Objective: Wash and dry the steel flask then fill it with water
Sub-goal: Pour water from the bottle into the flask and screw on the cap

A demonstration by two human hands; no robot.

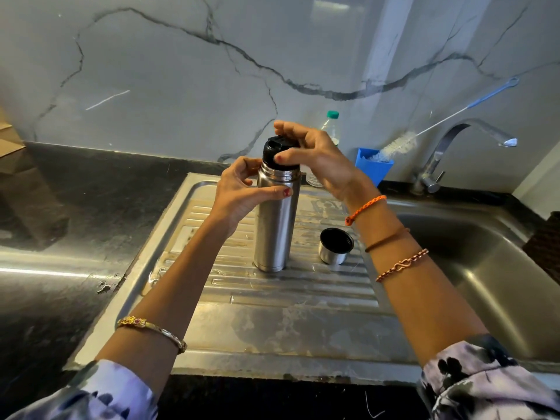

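Hands [242, 189] [309, 153] grip unlabelled steel flask [274, 225] and black stopper [277, 156].

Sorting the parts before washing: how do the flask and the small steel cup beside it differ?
The steel flask is tall and closed by a black stopper; the steel cup is short and open-mouthed. The left hand grips the flask, the right hand its stopper; the cup stands untouched. Both stand upright on the drainboard.
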